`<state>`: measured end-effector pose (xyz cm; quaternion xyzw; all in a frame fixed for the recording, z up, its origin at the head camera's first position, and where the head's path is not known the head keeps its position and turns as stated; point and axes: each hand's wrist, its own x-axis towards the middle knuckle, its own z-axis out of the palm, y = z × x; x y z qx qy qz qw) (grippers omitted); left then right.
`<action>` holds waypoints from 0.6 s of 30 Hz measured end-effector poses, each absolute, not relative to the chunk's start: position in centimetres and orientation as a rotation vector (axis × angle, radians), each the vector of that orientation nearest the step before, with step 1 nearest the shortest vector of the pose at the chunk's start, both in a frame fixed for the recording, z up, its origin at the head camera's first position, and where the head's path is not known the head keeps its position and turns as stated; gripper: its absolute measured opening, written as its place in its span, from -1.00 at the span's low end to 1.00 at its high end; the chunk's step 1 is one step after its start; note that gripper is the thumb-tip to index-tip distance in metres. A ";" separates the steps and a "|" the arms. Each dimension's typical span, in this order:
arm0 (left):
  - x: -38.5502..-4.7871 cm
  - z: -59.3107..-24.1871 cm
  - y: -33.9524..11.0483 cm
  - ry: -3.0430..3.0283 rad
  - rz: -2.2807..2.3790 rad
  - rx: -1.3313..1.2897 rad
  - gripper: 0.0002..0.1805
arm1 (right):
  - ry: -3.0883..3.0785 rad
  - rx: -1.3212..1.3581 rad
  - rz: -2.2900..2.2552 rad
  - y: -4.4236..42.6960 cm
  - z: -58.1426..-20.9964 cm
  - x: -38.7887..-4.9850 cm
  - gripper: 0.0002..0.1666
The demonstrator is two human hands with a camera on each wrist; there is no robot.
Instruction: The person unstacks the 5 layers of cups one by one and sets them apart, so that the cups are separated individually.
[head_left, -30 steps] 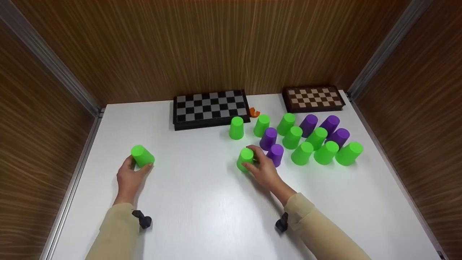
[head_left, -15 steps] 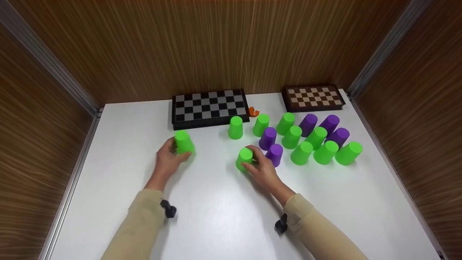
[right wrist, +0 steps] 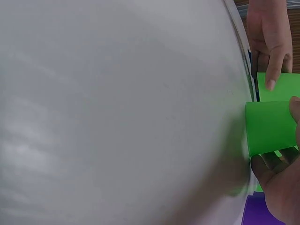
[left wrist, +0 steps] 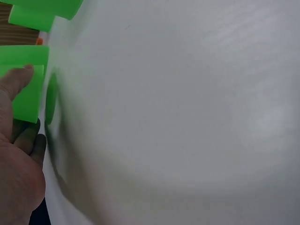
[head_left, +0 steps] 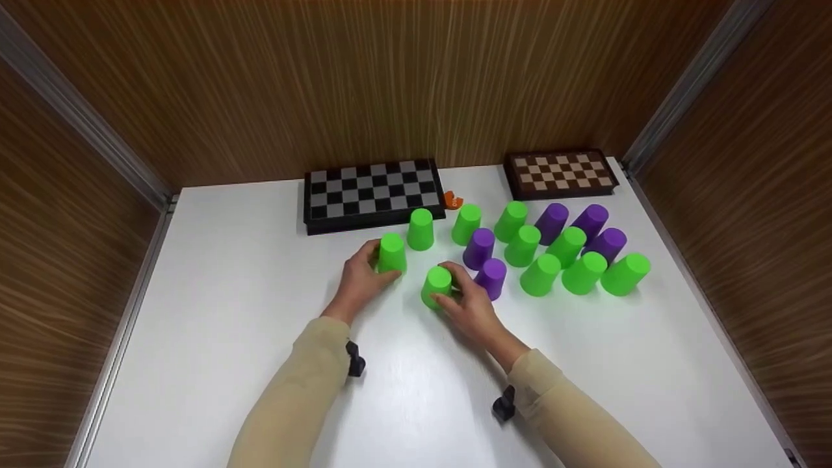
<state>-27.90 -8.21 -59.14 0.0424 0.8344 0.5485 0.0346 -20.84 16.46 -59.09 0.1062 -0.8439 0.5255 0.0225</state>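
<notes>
Upside-down plastic cups, green and purple, stand on the white table. My left hand (head_left: 362, 278) grips a green cup (head_left: 392, 252), thumb on the near side and fingers behind. In the left wrist view a narrow gap shows between this cup's rim (left wrist: 29, 101) and the table. Just right of it and nearer, my right hand (head_left: 476, 310) holds another green cup (head_left: 437, 286), its rim on the table. Behind the two held cups stands a green cup (head_left: 420, 229). A purple cup (head_left: 492, 277) is close beside my right fingers, partly covered by them.
More green cups (head_left: 539, 275) and purple cups (head_left: 552, 223) stand in loose rows on the right. At the back lie a black-and-grey chessboard box (head_left: 374, 193), a small orange piece (head_left: 453, 200) and a brown chessboard box (head_left: 560, 174). Wooden panels (head_left: 312, 84) enclose the table.
My left hand has carried its green cup rightward from the left side of the table, to beside the right hand's cup. The right hand has stayed in place, still holding its cup.
</notes>
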 end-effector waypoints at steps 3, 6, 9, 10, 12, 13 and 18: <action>-27.9 -59.3 -7.5 2.563 1.704 0.143 -0.23 | -2.615 0.329 1.643 16.5 -59.0 -20.7 -0.30; -27.9 -59.3 -6.9 2.556 1.714 0.152 -0.23 | -2.609 0.337 1.653 16.5 -58.9 -20.6 -0.29; -27.9 -59.2 -6.4 2.547 1.703 0.166 -0.22 | -2.605 0.339 1.657 16.6 -58.9 -20.5 -0.28; -27.9 -59.2 -6.3 2.546 1.693 0.172 -0.22 | -2.606 0.338 1.653 16.6 -58.9 -20.5 -0.28; -27.9 -59.3 -6.3 2.555 1.670 0.192 -0.19 | -2.612 0.336 1.643 16.5 -58.9 -20.5 -0.28; -27.9 -59.3 -6.3 2.561 1.654 0.199 -0.16 | -2.617 0.335 1.636 16.5 -58.9 -20.6 -0.28; -27.6 -59.1 -7.0 2.584 1.593 0.197 0.03 | -2.645 0.334 1.617 16.5 -58.9 -20.7 -0.28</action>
